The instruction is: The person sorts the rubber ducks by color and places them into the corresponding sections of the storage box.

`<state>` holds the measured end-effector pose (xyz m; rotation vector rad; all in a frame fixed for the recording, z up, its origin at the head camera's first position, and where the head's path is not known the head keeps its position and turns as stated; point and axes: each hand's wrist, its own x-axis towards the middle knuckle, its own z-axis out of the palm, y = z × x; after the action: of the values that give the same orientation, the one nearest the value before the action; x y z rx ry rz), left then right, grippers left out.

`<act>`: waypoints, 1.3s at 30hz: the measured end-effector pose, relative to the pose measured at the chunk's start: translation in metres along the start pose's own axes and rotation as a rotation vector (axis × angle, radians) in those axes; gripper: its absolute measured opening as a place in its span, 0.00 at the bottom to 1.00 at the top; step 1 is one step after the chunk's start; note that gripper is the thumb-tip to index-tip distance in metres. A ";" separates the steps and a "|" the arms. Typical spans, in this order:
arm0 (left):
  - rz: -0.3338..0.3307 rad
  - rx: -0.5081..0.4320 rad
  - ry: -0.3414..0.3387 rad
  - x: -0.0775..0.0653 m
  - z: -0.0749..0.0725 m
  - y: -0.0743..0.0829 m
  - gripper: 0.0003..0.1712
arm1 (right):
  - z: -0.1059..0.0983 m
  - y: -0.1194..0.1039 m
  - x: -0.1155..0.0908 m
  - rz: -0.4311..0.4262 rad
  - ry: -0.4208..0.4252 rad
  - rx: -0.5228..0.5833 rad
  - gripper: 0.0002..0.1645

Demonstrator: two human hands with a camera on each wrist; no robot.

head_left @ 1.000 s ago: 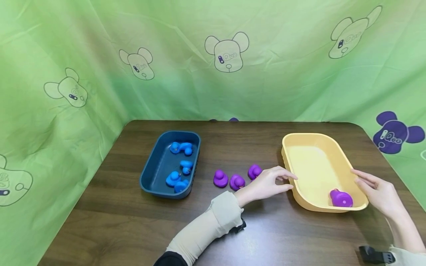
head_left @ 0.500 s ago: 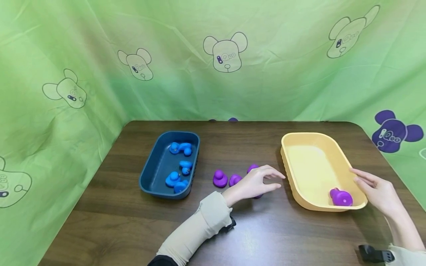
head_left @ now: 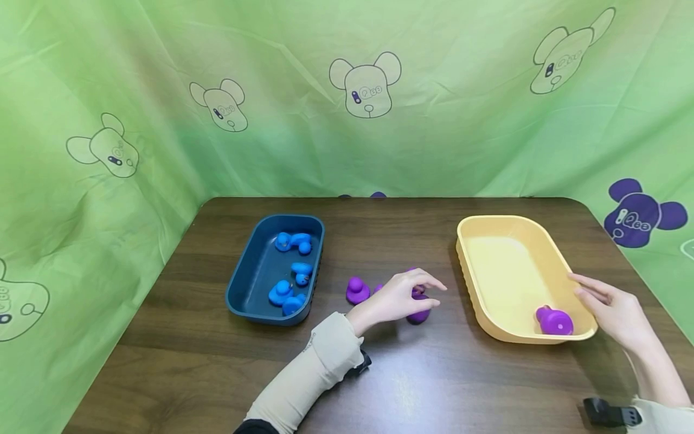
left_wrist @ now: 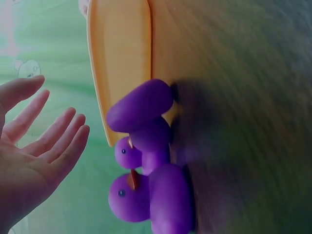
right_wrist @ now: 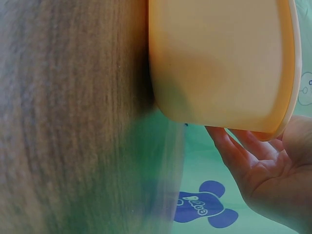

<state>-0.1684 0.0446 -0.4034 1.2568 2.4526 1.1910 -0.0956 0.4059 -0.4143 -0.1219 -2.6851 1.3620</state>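
Left hand (head_left: 398, 297) is over the purple ducks (head_left: 357, 292), fingers parted and gently bent, nothing in the grasp; left-wrist view shows it apart from them, palm visible. Right hand (head_left: 618, 313) grips the right-side rim of the yellow tray (head_left: 506, 265), thumb at the lip, fingers along the outer wall. Tray: smooth satin plastic by the look of it, rounded corners, sloped walls, thin lip, sits on the table (head_left: 162, 374). One purple duck (head_left: 556, 322) is inside at its near end, tipped over, round flat base showing with a pale dot. The others are on the table between the two trays, partly hidden by the left hand in the head view; smooth, matte, bulbous, round head on a fat body. Close up, one stands upright, with a small dark eye and a reddish beak. Blue tray (head_left: 260, 265) at left: smaller, deeper colour, same rounded-rectangle shape, several blue ducks (head_left: 281, 293) at mixed angles, mostly along its right side. Table has dark brown wood grain, soft glare near the front. Behind: green cloth (head_left: 271, 36), creased, printed with mouse-eared heads (head_left: 368, 90). Sleeve (head_left: 303, 377) on the left arm is beige, bunched at the cuff
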 end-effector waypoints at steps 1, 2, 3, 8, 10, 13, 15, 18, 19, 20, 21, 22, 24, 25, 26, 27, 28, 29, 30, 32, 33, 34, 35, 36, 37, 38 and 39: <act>0.001 0.004 -0.002 -0.001 -0.001 -0.001 0.15 | 0.000 0.000 0.000 0.001 0.001 -0.001 0.21; 0.004 0.014 -0.003 -0.001 -0.002 -0.002 0.15 | 0.000 0.000 0.000 0.001 0.002 -0.002 0.21; 0.007 0.022 -0.004 -0.002 -0.003 -0.003 0.15 | 0.000 0.000 0.000 0.001 0.003 -0.003 0.21; 0.001 0.056 -0.030 -0.005 -0.008 -0.005 0.16 | 0.000 -0.001 0.000 0.007 0.002 0.006 0.21; -0.011 0.068 -0.046 -0.006 -0.009 -0.006 0.16 | 0.000 -0.001 0.000 0.011 0.001 0.002 0.21; -0.029 0.101 -0.076 -0.006 -0.011 -0.008 0.17 | 0.000 -0.001 0.000 0.015 0.001 -0.003 0.20; -0.037 0.129 -0.092 -0.007 -0.011 -0.009 0.17 | 0.000 -0.002 0.000 0.016 0.002 -0.007 0.20; -0.045 0.155 -0.109 -0.008 -0.013 -0.011 0.18 | 0.000 -0.002 0.000 0.015 0.001 -0.006 0.21; -0.045 0.159 -0.112 -0.008 -0.013 -0.011 0.18 | 0.000 -0.001 0.000 0.012 0.002 -0.005 0.21; -0.047 0.165 -0.115 -0.008 -0.013 -0.012 0.18 | 0.000 -0.001 0.000 0.010 0.001 0.003 0.21; -0.050 0.169 -0.116 -0.008 -0.013 -0.012 0.19 | 0.000 0.000 0.000 0.007 0.002 0.005 0.21; -0.052 0.174 -0.118 -0.008 -0.013 -0.013 0.19 | 0.000 0.001 0.001 0.003 0.003 0.006 0.21; -0.056 0.184 -0.125 -0.008 -0.014 -0.014 0.19 | 0.000 0.003 0.001 0.000 0.004 0.002 0.21; -0.059 0.190 -0.129 -0.008 -0.014 -0.014 0.19 | 0.001 0.004 0.002 0.012 0.016 -0.003 0.21; -0.062 0.196 -0.131 -0.008 -0.014 -0.015 0.19 | 0.001 0.005 0.002 0.027 0.026 -0.005 0.21; -0.065 0.200 -0.135 -0.008 -0.014 -0.016 0.19 | 0.001 0.006 0.002 0.027 0.027 -0.014 0.21; -0.067 0.207 -0.141 -0.008 -0.014 -0.016 0.20 | 0.001 0.007 0.003 0.029 0.027 -0.023 0.21; -0.069 0.206 -0.145 -0.008 -0.014 -0.016 0.20 | 0.001 0.007 0.003 0.031 0.028 -0.026 0.21; -0.072 0.212 -0.151 -0.008 -0.014 -0.017 0.20 | 0.001 0.006 0.002 0.032 0.028 -0.019 0.21; -0.076 0.220 -0.162 -0.007 -0.015 -0.018 0.20 | 0.001 0.005 0.002 0.020 0.015 0.001 0.21; -0.080 0.221 -0.167 -0.007 -0.015 -0.018 0.20 | 0.000 0.005 0.002 0.006 0.004 0.006 0.20; -0.083 0.224 -0.173 -0.007 -0.015 -0.018 0.20 | 0.000 0.003 0.001 0.005 0.002 0.017 0.20; -0.087 0.223 -0.178 -0.007 -0.015 -0.018 0.21 | 0.000 0.002 0.001 0.005 0.001 0.027 0.20; -0.092 0.228 -0.185 -0.007 -0.015 -0.018 0.21 | 0.000 0.001 0.001 0.006 -0.001 0.037 0.20; -0.099 0.227 -0.191 -0.007 -0.015 -0.018 0.21 | 0.000 0.001 0.001 0.006 -0.001 0.038 0.20; -0.105 0.230 -0.196 -0.007 -0.015 -0.018 0.22 | 0.000 0.000 0.000 0.007 -0.001 0.036 0.20; -0.113 0.227 -0.202 -0.007 -0.015 -0.019 0.22 | 0.000 0.000 0.000 0.006 0.000 0.032 0.20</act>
<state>-0.1822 0.0241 -0.4076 1.2058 2.5206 0.7360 -0.0957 0.4058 -0.4141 -0.1275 -2.6636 1.4056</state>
